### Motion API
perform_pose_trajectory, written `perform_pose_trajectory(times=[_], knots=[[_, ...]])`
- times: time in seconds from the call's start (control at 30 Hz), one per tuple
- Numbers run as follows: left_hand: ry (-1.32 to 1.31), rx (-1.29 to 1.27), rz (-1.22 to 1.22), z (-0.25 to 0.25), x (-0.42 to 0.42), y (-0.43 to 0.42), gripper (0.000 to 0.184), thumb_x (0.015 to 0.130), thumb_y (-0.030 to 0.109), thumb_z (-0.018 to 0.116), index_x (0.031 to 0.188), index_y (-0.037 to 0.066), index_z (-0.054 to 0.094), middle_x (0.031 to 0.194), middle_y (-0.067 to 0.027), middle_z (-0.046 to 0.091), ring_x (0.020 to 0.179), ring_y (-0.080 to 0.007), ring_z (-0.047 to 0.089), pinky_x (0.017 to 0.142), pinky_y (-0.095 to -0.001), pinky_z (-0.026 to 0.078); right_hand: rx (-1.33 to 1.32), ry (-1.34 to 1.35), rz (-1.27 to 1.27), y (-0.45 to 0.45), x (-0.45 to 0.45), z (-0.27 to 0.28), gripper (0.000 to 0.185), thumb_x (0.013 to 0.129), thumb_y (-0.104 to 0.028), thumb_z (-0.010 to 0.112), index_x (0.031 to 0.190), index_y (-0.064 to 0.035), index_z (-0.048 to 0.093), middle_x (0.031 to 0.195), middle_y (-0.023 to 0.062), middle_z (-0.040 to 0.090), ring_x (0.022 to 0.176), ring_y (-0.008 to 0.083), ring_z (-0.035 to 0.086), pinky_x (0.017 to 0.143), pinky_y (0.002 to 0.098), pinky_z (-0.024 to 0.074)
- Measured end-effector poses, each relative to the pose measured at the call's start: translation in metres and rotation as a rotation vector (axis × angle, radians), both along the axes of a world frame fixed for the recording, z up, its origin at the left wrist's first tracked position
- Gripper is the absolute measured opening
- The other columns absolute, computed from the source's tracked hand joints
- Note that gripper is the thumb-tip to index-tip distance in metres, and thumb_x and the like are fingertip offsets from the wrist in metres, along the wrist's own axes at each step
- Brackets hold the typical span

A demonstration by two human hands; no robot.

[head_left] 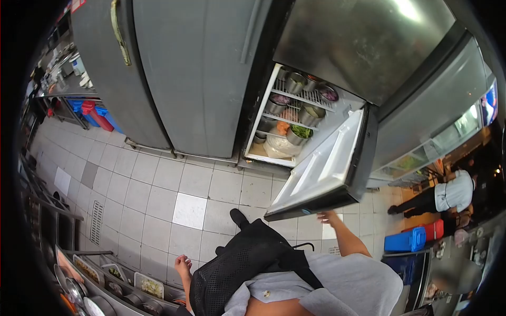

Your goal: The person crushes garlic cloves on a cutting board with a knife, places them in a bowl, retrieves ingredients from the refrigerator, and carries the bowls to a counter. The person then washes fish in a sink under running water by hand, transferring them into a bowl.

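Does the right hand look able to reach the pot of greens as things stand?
Probably not directly: the right hand is by the edge of the open fridge door, which seems to stand between it and the pot of greens.

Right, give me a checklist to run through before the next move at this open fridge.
1. Fridge door open: ok, swung out with the shelves showing.
2. Right hand gripping the door: cannot tell; it is at the door's outer edge, but contact is unclear.
3. Left hand free: ok, nothing visible in it.
4. Green leaves inside their metal container: ok.
5. Fridge door shut: not ok, if closing is wanted.
6. Co-worker away from the door: ok, standing well beyond it.
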State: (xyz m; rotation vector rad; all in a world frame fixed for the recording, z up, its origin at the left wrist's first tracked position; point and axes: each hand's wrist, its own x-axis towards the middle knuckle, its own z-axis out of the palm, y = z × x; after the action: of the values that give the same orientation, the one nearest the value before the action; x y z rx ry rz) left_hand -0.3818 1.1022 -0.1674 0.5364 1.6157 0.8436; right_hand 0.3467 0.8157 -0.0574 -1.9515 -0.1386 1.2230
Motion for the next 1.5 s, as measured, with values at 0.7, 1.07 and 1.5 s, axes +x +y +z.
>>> perform_pose_trajectory(times=[0.7, 1.07, 1.5], knots=[[-0.032, -0.089, -0.084, -0.03, 0.165, 0.03, 0.013, 0.088, 0.012, 0.064, 0.1, 0.01, 0.06, 0.088, -0.005, 0.066, 0.07, -0.0186, 0.067, 0.055, -0.0314, 0.052, -0.136, 0.053, -0.68, -0.063, 0.081, -0.13, 0.035, 0.1, -0.037, 0.057, 0.124, -0.0127, 0.057, 0.094, 0.0089, 0.069, 0.071, 0.0225, 0.066, 0.057, 0.0426, 0.0526], [-0.339, 0.355, -0.38, 0.024, 0.61, 0.242, 0.013, 0.094, 0.016, 0.067, 0.095, 0.003, 0.067, 0.084, -0.005, 0.067, 0.069, -0.0137, 0.066, 0.063, -0.0276, 0.057, 0.332, -1.161, 0.608, 0.533, 0.315, -0.006, 0.055, 0.101, -0.044, 0.057, 0.139, -0.0035, 0.055, 0.121, 0.0211, 0.068, 0.103, 0.0389, 0.066, 0.09, 0.0452, 0.0528], [0.064, 0.512, -0.221, 0.064, 0.931, 0.395, 0.051, 0.081, 0.043, 0.074, 0.099, -0.005, 0.068, 0.096, -0.0261, 0.072, 0.097, -0.0414, 0.07, 0.086, -0.0462, 0.055, 0.087, -1.464, 0.832, 0.68, 0.401, -0.014, 0.051, 0.105, -0.04, 0.047, 0.133, 0.0002, 0.059, 0.129, 0.0316, 0.06, 0.119, 0.0506, 0.057, 0.097, 0.0518, 0.0472]])
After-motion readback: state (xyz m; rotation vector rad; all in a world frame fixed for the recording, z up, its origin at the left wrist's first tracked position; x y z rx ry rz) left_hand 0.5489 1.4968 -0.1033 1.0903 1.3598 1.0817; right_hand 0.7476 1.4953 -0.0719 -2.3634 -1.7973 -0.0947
